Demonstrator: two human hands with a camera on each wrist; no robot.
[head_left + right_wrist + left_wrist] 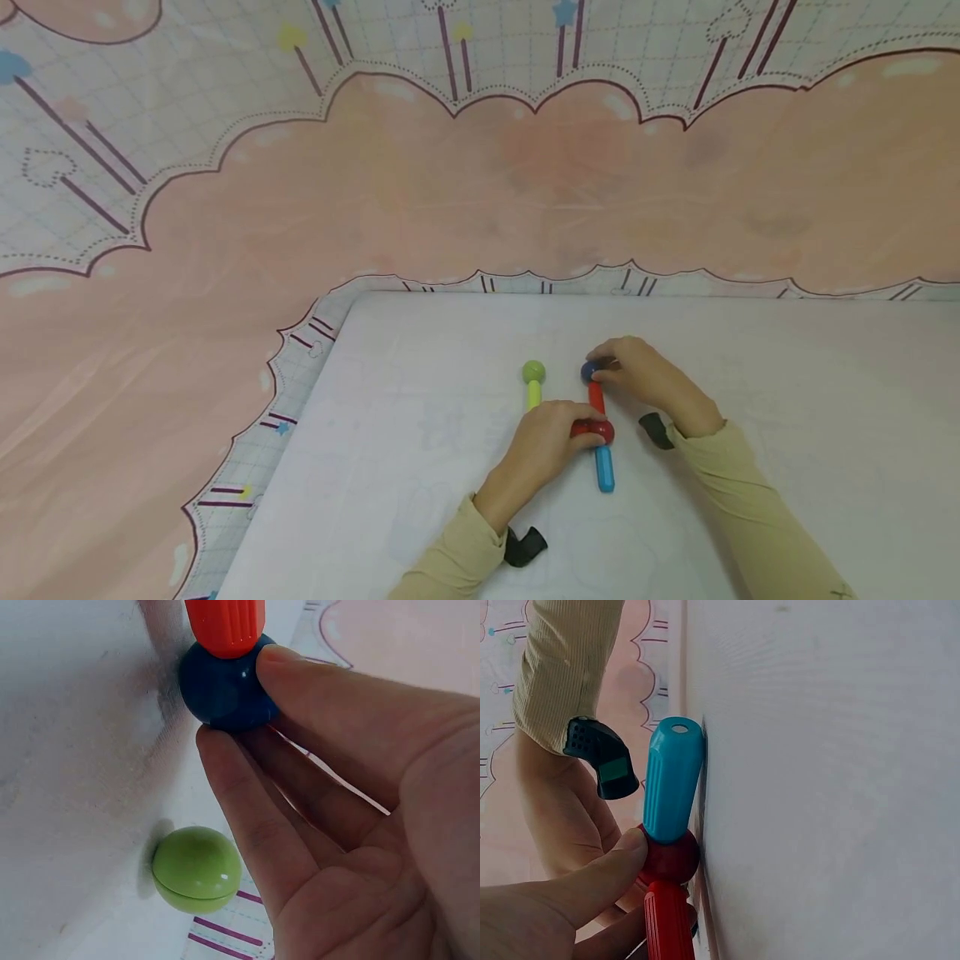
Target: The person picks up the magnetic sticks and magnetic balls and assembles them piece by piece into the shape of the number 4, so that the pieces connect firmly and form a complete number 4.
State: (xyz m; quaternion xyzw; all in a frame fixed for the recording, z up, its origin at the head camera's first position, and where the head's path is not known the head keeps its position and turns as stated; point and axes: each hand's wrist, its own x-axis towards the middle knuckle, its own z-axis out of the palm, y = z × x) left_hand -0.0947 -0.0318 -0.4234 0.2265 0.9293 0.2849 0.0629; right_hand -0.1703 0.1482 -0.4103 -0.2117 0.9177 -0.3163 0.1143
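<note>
My left hand (543, 437) pinches a dark red ball (672, 857) between thumb and fingers. From that ball a ridged blue rod (604, 469) points toward me, and a red rod (596, 397) runs away from me. At the red rod's far end sits a dark blue ball (225, 688), pinched by the thumb and fingertips of my right hand (651, 377). Another red piece (579, 427) shows beside the red ball, partly under my left fingers. A yellow-green rod (534, 395) topped by a green ball (196, 868) stands to the left, its near end hidden behind my left hand.
The pieces lie on a white tabletop (420, 483), whose far and left edges are in view. Beyond it spreads a peach, patterned cloth (465, 192). Black camera mounts (527, 547) stick out at both wrists, below the beige sleeves (750, 500).
</note>
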